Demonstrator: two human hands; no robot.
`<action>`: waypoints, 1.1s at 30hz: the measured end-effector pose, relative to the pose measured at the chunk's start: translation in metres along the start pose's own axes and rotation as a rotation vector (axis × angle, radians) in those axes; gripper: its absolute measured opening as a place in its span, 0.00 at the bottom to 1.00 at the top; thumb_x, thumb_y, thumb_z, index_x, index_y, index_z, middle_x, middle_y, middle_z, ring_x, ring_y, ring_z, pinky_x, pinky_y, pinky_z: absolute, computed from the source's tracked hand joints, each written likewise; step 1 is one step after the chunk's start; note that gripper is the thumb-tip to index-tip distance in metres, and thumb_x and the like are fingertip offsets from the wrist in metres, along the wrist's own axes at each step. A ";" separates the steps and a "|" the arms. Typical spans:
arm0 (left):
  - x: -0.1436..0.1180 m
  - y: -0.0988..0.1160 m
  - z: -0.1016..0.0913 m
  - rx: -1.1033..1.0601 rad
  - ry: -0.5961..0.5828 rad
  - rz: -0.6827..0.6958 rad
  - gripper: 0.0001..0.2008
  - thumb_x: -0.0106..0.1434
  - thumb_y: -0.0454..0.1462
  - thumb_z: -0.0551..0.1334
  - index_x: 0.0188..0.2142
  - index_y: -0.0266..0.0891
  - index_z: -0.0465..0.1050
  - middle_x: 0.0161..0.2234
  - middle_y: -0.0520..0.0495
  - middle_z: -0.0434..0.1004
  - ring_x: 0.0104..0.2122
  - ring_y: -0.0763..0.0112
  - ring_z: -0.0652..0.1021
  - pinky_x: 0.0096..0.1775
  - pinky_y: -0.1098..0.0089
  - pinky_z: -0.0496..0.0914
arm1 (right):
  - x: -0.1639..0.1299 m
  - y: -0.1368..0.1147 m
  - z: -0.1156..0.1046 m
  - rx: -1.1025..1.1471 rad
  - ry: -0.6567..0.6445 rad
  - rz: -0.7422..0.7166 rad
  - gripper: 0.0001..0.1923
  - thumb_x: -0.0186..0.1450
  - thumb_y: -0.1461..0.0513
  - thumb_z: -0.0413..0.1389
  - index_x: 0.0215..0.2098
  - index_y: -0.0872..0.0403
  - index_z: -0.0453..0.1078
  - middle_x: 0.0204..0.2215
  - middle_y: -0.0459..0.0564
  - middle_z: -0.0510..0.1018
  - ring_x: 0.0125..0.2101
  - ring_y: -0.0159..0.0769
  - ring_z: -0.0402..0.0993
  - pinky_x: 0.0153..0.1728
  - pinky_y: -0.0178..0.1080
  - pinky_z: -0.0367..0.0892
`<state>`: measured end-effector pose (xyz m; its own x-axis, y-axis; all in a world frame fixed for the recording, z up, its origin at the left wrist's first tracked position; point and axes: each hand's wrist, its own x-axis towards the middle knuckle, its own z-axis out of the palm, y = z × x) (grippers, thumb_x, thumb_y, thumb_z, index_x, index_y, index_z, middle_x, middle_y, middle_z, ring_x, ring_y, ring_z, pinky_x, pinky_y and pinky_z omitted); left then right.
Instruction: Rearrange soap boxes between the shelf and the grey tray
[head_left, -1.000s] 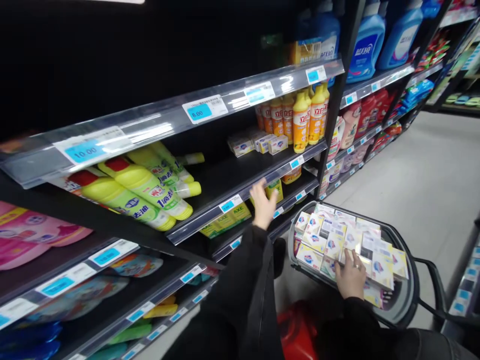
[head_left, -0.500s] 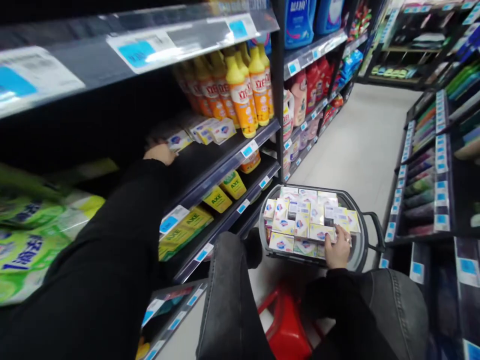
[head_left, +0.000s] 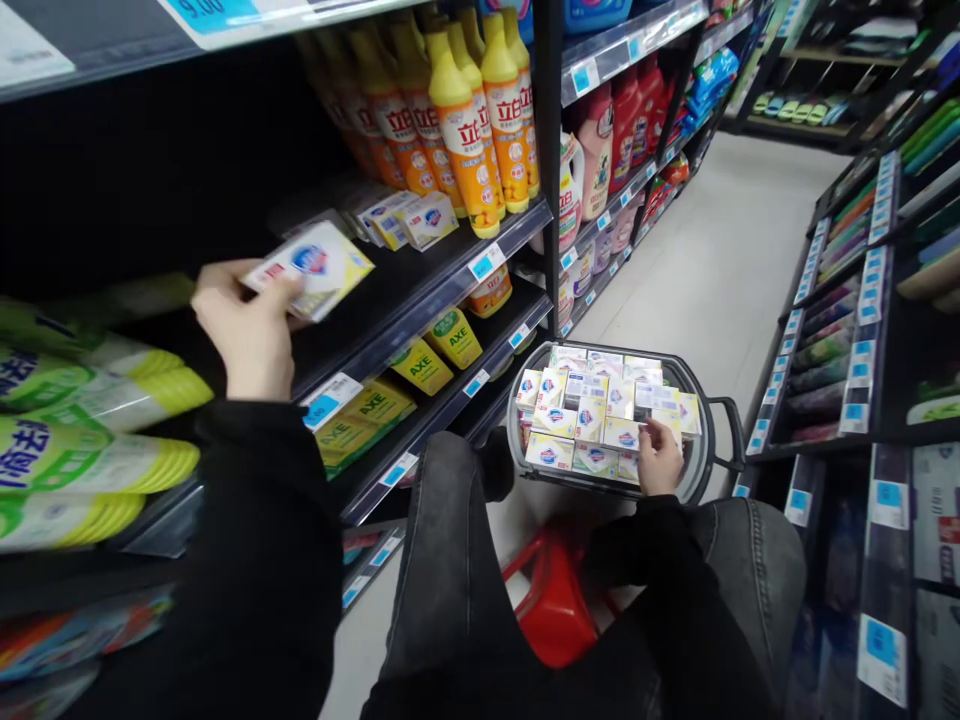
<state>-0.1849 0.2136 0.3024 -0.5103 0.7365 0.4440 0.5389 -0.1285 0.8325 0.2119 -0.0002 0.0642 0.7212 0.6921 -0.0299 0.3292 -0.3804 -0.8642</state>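
My left hand grips a white soap box with a blue oval logo and yellow end, held just in front of the shelf. Behind it on that shelf, more soap boxes stand in a short row beside orange bottles. My right hand is over the basket, fingers curled against the right end of a soap box lying on the pile. The grey basket is filled with such boxes, stacked in layers, some flat and some on edge. My palm hides part of the basket's near right corner.
Orange bottles with yellow caps stand right of the soap row. Green-and-white packs lie at the left. Yellow AXE packs fill the shelf below. A red stool is between my legs; the aisle floor runs ahead.
My left hand has come out from deep in the shelf toward me, bringing a soap box. My right hand stays at the basket, its fingers now more curled.
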 end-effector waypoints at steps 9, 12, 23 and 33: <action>-0.228 0.008 0.010 -0.989 -0.925 -0.504 0.28 0.43 0.64 0.65 0.29 0.46 0.66 0.23 0.51 0.65 0.20 0.71 0.69 0.18 0.70 0.68 | -0.011 0.011 -0.001 0.186 -0.169 0.001 0.24 0.60 0.49 0.53 0.42 0.59 0.74 0.38 0.58 0.81 0.43 0.45 0.76 0.45 0.46 0.71; -0.261 -0.003 0.027 -1.276 -1.089 -0.569 0.26 0.46 0.63 0.65 0.27 0.45 0.65 0.21 0.53 0.62 0.17 0.73 0.66 0.16 0.72 0.67 | -0.016 0.006 -0.011 0.278 -0.156 -0.030 0.25 0.58 0.46 0.55 0.40 0.59 0.74 0.35 0.58 0.81 0.41 0.46 0.77 0.45 0.48 0.71; -0.306 -0.039 0.023 -0.863 -1.535 -0.861 0.27 0.41 0.34 0.77 0.41 0.33 0.74 0.37 0.43 0.78 0.34 0.67 0.80 0.36 0.71 0.75 | -0.100 -0.019 -0.050 0.543 -0.695 -0.094 0.35 0.57 0.37 0.56 0.52 0.52 0.69 0.45 0.56 0.78 0.44 0.45 0.76 0.44 0.45 0.72; -0.337 -0.094 0.063 -0.130 -1.048 -0.495 0.16 0.61 0.34 0.64 0.49 0.33 0.73 0.46 0.38 0.77 0.45 0.61 0.78 0.49 0.61 0.74 | -0.048 0.029 -0.032 0.262 -0.572 0.539 0.15 0.57 0.54 0.61 0.35 0.55 0.66 0.41 0.58 0.78 0.39 0.43 0.77 0.32 0.42 0.77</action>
<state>-0.0215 0.0191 0.0538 0.1908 0.9052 -0.3797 0.3323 0.3044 0.8927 0.2065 -0.0636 0.0567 0.2942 0.6880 -0.6634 -0.1770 -0.6429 -0.7452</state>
